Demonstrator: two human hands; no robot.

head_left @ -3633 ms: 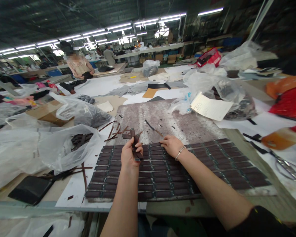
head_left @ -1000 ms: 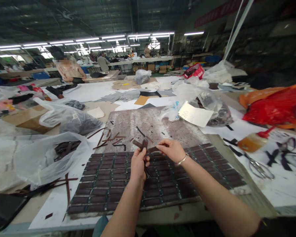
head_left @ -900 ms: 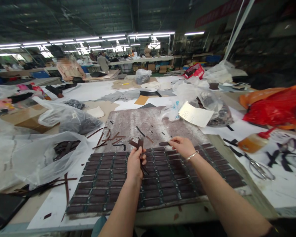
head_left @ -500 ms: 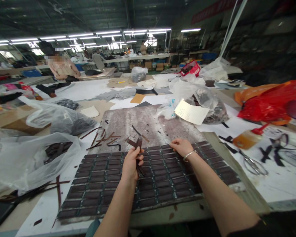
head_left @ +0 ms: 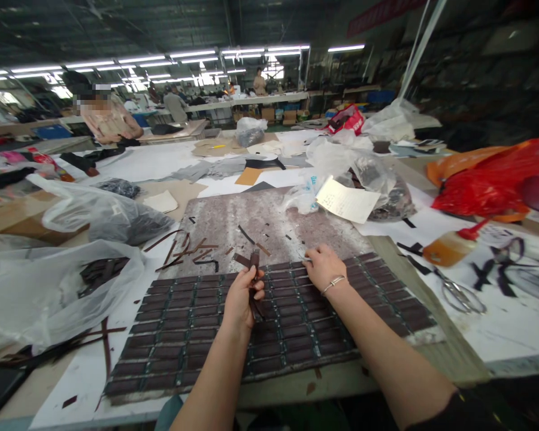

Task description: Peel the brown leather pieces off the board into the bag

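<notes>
Rows of dark brown strips (head_left: 166,353) lie side by side on a whitish-stained board (head_left: 215,215) in front of me. My left hand (head_left: 242,293) is closed around a small bundle of brown strips (head_left: 254,262), whose ends stick out above and below the fist. To its right, my right hand (head_left: 324,268), with a bracelet at the wrist, is at the top edge of the rows. Its fingertips are pressed together near a strip end; what they hold, if anything, is too small to name.
Loose brown scraps (head_left: 197,248) lie on the board's left. Plastic bags (head_left: 112,221) stand at left, another bag (head_left: 386,191) with a paper note behind. At right are scissors (head_left: 460,293), a glue bottle (head_left: 451,246) and a red bag (head_left: 489,185). A person (head_left: 110,123) stands far left.
My right hand has shifted slightly left and turned so its back shows more. My left hand still holds the bundle, nearly in the same place. The view has shifted slightly.
</notes>
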